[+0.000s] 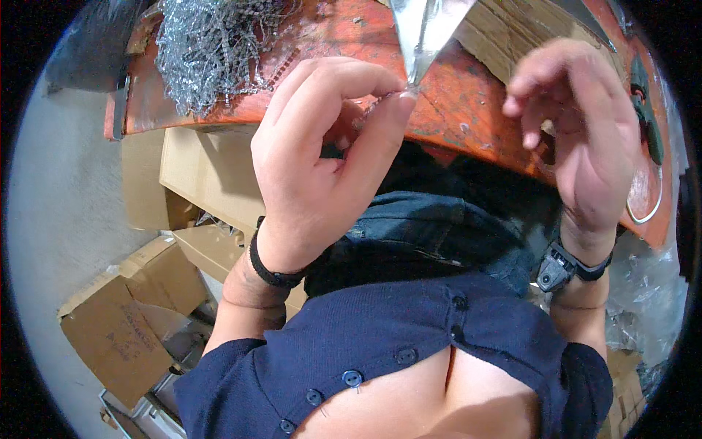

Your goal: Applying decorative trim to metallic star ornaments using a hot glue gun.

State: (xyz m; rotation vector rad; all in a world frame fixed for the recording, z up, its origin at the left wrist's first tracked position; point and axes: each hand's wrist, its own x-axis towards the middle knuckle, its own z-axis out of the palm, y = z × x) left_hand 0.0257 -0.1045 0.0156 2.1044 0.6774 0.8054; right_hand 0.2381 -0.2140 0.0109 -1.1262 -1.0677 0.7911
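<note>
Here's the left hand (322, 139), thumb and forefinger brought narrow on the tip of the shiny cone (431, 33), which points down toward the person over the near edge of the red worktop (468, 110). The right hand (589, 124) hangs over the right side, fingers half-curled, a gap between them and the thumb, nothing seen in them. Good practice here, I'd judge: a light pinch right at the point, wrist steady, and the right fingers brought in low from the side, so the tip stays in sight and the film doesn't crease. Whether a dark strand is pinched too, I can't tell; the thumb hides it. Over to the far left, a silvery heap of chains (208, 51) sprawls on the worktop, loose ends straggling toward the left hand, and those could snag. Cardboard (515, 33) lies just behind the right fingers, crowding that side; a dark-handled tool (649, 121) sits at the far right, with a white loop (658, 197) nearer. Below on the left, open boxes (212, 168); low right, crumpled plastic (643, 289).
</note>
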